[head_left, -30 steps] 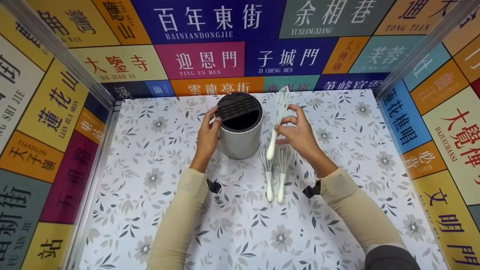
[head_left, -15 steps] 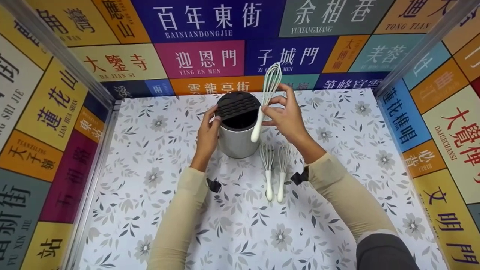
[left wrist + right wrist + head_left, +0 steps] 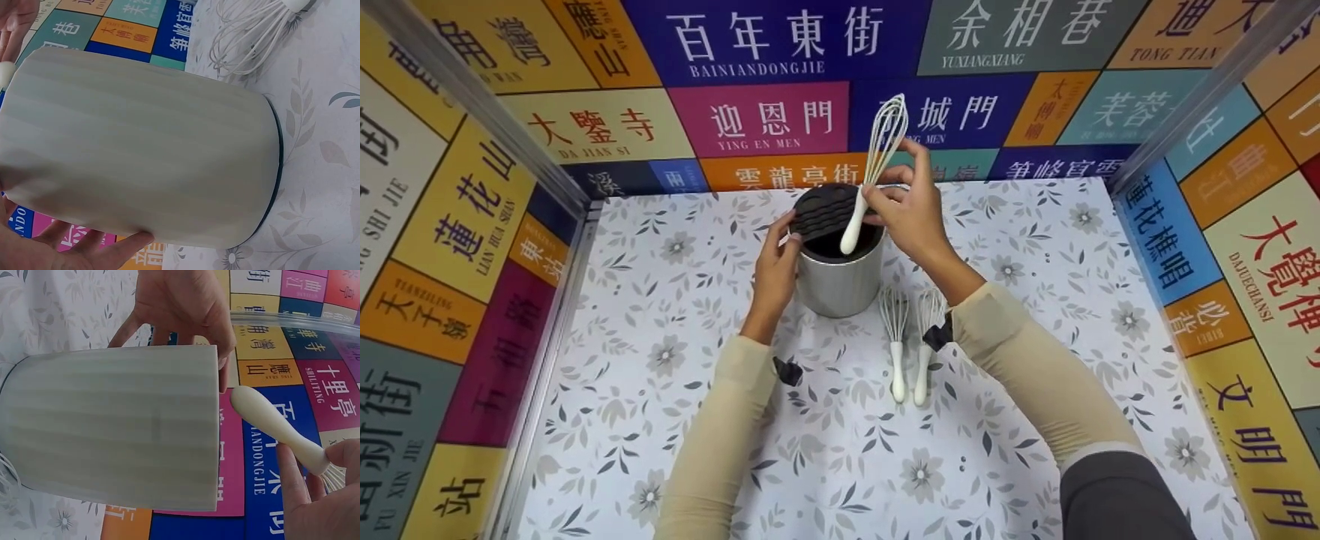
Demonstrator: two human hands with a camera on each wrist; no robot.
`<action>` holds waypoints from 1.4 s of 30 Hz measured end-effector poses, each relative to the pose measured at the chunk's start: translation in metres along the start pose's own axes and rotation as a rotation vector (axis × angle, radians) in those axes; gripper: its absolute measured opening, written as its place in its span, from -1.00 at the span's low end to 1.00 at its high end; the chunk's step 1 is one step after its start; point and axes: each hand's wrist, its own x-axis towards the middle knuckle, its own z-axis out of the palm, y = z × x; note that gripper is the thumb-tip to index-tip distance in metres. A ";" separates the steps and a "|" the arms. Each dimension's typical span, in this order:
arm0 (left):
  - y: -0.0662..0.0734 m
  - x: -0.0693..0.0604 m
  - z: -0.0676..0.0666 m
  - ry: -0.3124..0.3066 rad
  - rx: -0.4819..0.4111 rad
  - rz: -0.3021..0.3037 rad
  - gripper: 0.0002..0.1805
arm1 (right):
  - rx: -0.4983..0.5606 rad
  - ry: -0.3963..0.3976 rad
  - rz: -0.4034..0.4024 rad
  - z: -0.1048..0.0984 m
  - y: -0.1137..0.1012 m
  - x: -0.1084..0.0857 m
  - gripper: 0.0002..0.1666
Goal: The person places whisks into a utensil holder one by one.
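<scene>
A light grey cylindrical utensil holder point(image 3: 840, 289) with a black slotted top point(image 3: 832, 214) stands upright near the table's back edge. My left hand point(image 3: 777, 266) grips its left side, with the thumb by the rim and the fingers along the wall in the left wrist view. My right hand point(image 3: 913, 206) pinches a white whisk point(image 3: 275, 424) near the top of its handle, wires up. The handle's end hangs over the open part of the top, above the rim in the right wrist view. Two more whisks, a left one point(image 3: 897, 371) and a right one point(image 3: 921, 379), lie in front of the holder.
A white table point(image 3: 825, 450) with a grey floral pattern lies underneath. Colourful printed panels point(image 3: 757, 120) with large characters rise behind it and at both sides. Beneath my right cuff, a black wrist piece point(image 3: 937, 335) partly covers the right lying whisk.
My right hand has moved left and farther back with the whisk, bringing its handle from the holder's right side to above the opening. My left hand and the holder have stayed put.
</scene>
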 end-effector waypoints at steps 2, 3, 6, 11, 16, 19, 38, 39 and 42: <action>0.000 0.000 0.000 -0.003 -0.002 -0.003 -0.52 | -0.031 0.007 -0.009 0.004 0.002 0.002 -0.09; 0.000 0.001 0.000 -0.007 -0.004 -0.003 -0.51 | -0.046 0.009 -0.014 0.007 0.003 0.003 -0.09; 0.000 0.001 0.000 -0.017 -0.015 0.002 -0.50 | -0.098 0.006 -0.032 0.012 0.007 0.004 -0.09; -0.001 0.001 -0.001 -0.017 -0.032 0.026 -0.52 | -0.153 -0.039 -0.073 0.019 0.019 0.003 -0.08; -0.005 0.002 -0.001 -0.001 -0.009 0.056 -0.54 | -0.227 -0.072 -0.126 0.024 0.029 -0.001 -0.10; -0.006 0.002 -0.001 0.004 0.003 0.058 -0.54 | -0.262 -0.082 -0.151 0.027 0.034 -0.004 -0.12; -0.005 0.001 -0.001 0.010 0.048 0.050 -0.52 | -0.394 -0.119 -0.193 0.031 0.039 -0.010 -0.11; -0.005 0.001 0.000 0.011 0.044 0.050 -0.52 | -0.401 -0.123 -0.195 0.031 0.038 -0.010 -0.12; -0.005 0.002 -0.001 0.002 0.029 0.042 -0.52 | -0.416 -0.132 -0.201 0.031 0.038 -0.010 -0.14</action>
